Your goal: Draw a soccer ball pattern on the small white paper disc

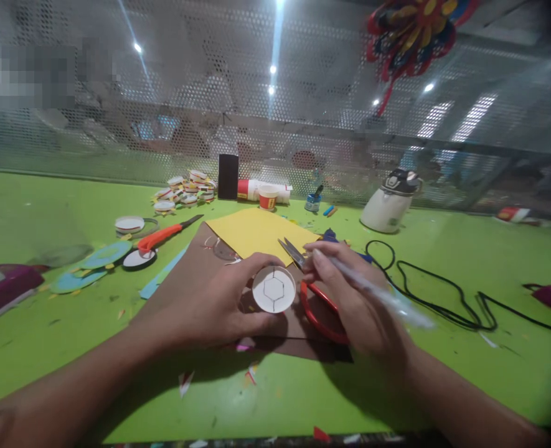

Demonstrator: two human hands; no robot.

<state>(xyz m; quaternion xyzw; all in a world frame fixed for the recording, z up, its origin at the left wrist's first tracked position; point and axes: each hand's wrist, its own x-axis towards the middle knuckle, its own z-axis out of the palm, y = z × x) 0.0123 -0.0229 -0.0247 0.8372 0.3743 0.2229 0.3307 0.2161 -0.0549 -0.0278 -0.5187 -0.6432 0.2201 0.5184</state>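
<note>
My left hand (228, 298) grips a small white paper disc (274, 300) by its edges, between thumb and fingers. A dark hexagon is drawn on the disc, with short lines running out from its top and bottom corners. In the closed fingers of my right hand (350, 292) is a pen (387, 295) with a clear barrel, its back end pointing right. Red-handled scissors (319, 316) lie beneath that hand, blades pointing away; part of them is hidden. Under both hands are a brown sheet (182, 298) and a yellow sheet (256, 230).
An orange-handled knife (165, 235) and blue rings (109, 254) lie left. Farther back are a pile of cut cup pieces (191, 190), a black upright block (228, 177), a paper cup (268, 198) and a kettle (390, 202). A black cord (452, 317) runs right.
</note>
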